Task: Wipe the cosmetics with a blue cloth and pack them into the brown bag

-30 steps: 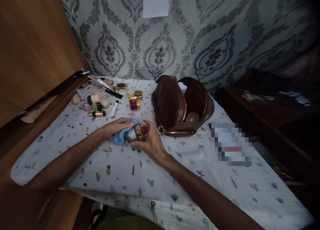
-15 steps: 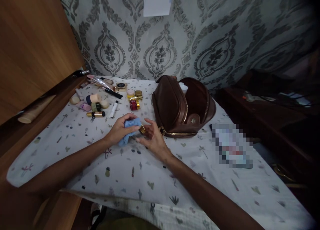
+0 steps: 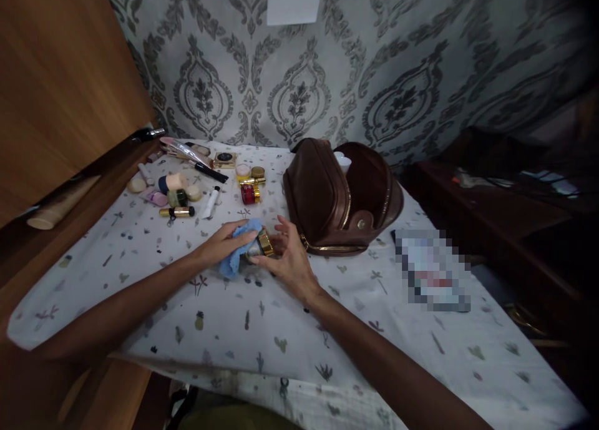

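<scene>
My left hand [image 3: 226,243] is closed around a crumpled blue cloth [image 3: 238,250], which is pressed against a small cosmetic jar [image 3: 255,249] with a shiny gold lid [image 3: 266,242]. The cloth and fingers hide part of the jar. From the other side my right hand [image 3: 294,259] grips the jar, its thumb along the near side and its fingers curled behind the lid. Both hands are above the patterned cloth on the table, just left of a brown cosmetic bag [image 3: 313,193], which gapes on its right side.
Behind my hands stand a red jar [image 3: 249,195], a white tube [image 3: 211,202] and a gold-and-black tube [image 3: 176,212]. More cosmetics and brushes [image 3: 187,152] lie at the back left. A blurred-out flat item [image 3: 433,271] lies on the right. A wooden panel [image 3: 70,62] borders the left.
The jar has turned and come out more from the blue cloth, showing its gold lid and clear side. My right hand has closed in on it.
</scene>
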`<state>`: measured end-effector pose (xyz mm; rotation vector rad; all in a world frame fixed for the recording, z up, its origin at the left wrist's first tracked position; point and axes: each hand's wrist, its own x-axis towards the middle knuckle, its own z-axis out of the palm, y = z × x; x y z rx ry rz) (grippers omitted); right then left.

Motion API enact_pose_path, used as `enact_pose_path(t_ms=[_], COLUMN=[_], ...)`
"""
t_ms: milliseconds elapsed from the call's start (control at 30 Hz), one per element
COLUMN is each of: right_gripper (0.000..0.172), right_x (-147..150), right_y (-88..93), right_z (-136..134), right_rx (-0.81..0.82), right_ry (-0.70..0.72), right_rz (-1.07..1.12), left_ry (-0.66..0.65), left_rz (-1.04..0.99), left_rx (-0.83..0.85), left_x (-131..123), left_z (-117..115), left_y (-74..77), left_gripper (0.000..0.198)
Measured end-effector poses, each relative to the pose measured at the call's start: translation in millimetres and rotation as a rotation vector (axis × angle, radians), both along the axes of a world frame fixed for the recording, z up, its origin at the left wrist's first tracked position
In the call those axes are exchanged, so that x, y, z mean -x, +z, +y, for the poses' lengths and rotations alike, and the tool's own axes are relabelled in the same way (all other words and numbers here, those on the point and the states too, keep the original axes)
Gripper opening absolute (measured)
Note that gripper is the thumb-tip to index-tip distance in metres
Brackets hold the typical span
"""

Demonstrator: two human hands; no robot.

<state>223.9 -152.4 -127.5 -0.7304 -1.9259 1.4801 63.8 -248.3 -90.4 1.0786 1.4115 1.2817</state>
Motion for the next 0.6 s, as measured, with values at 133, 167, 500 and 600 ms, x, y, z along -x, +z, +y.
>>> enact_pose_path(t_ms=[133, 167, 500, 600], right_gripper=[0.097, 0.091, 0.064, 0.067], right_x=[-1.7, -2.0, -2.5, -1.2], right_y=[3.2, 3.5, -1.2, -1.3], right_z=[2.5, 2.9, 4.5, 3.2], right_rx=[-0.059, -0.053, -0.054, -0.017], right_ry=[-0.019, 0.008, 0.114, 0.096], right_rz=[-0.068, -0.064, 0.045, 0.102], left_ry=[0.187, 0.242, 0.153, 0.142], left_rz=[-0.047, -0.063, -0.162, -0.179], left_rx=[-0.09, -0.108, -0.033, -0.031], left_x=[0.0, 0.8, 6.7, 3.4], left_z=[2.6, 3.6, 7.9, 7.3], left_y=[-3.4, -4.1, -7.7, -8.7], left_gripper=[0.042, 0.041, 0.046, 0.051])
